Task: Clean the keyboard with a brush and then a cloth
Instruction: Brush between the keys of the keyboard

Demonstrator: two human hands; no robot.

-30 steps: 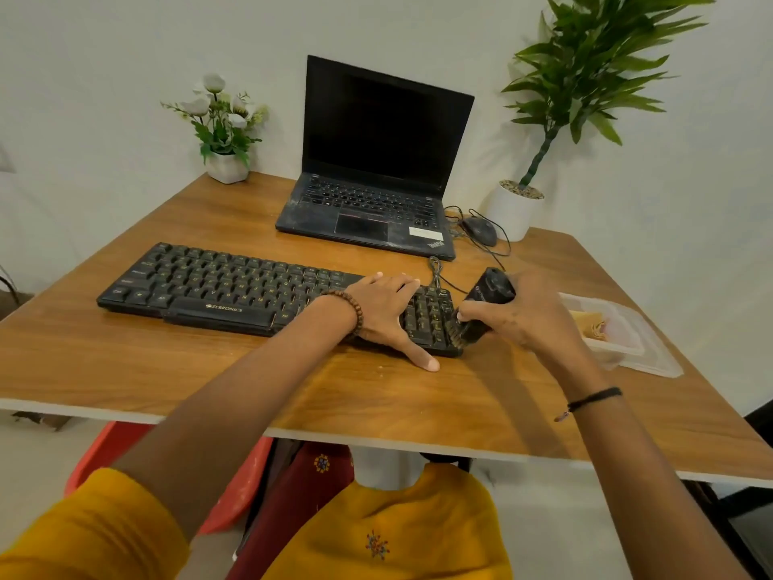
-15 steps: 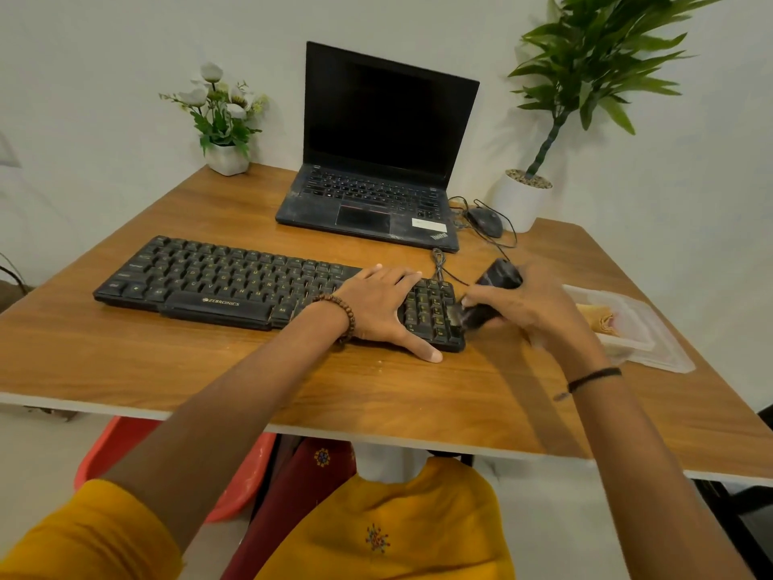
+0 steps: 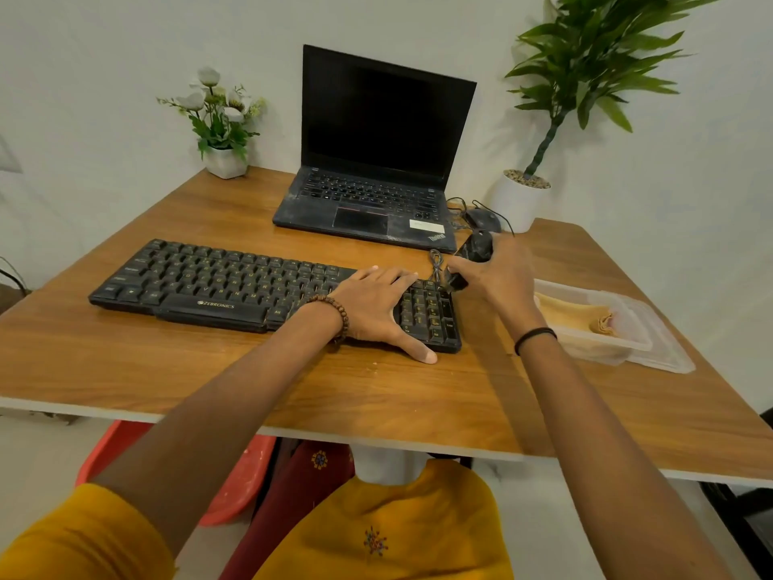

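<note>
A black keyboard [image 3: 217, 282] lies across the wooden desk [image 3: 376, 395]. My left hand [image 3: 376, 303] rests flat on its right part, fingers straight, thumb on the desk by the front edge. My right hand [image 3: 502, 278] grips a black brush [image 3: 472, 257] at the keyboard's far right corner, with the brush end touching the top of the number pad. A yellow cloth [image 3: 581, 318] lies in a clear plastic container [image 3: 627, 341] at the right of the desk.
A dusty black laptop [image 3: 376, 161] stands open behind the keyboard, with a black mouse [image 3: 485, 219] and its cable beside it. A flower pot [image 3: 223, 161] stands at the back left and a white plant pot [image 3: 518, 203] at the back right. Small crumbs lie on the desk near my thumb.
My right hand has moved the brush from the keyboard's near right corner up along its right edge to the far right corner. My left hand has stayed on the keys.
</note>
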